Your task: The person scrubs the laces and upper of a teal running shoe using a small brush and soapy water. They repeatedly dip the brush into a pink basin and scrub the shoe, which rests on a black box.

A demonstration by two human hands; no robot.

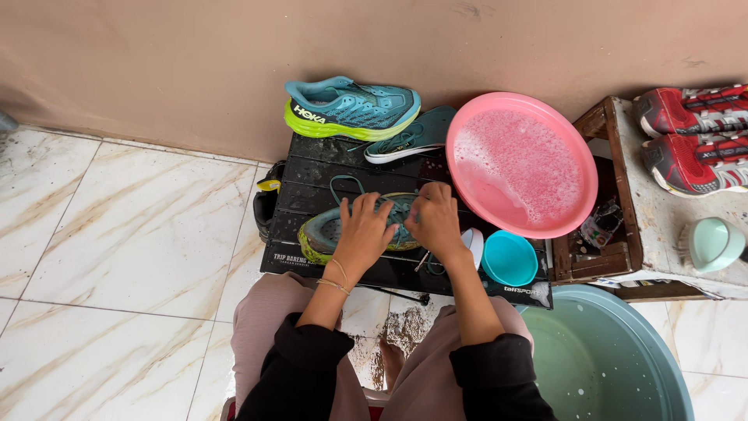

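Wet black slatted tabletop (312,168) gleams, the teal mesh-cloth shoe (343,226) looks matt, the pink plastic basin (573,148) smooth, the marble-look floor (132,234) glossy, the wooden crate (623,210) rough.

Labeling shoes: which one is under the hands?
The teal shoe with yellow-green sole on the black table; the other teal one leans at the wall, the red pair sits right.

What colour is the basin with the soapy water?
Pink basin, seen in the head view.

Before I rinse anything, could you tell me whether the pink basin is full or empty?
Partly filled: the pink basin holds shallow, foamy water covering most of its bottom.
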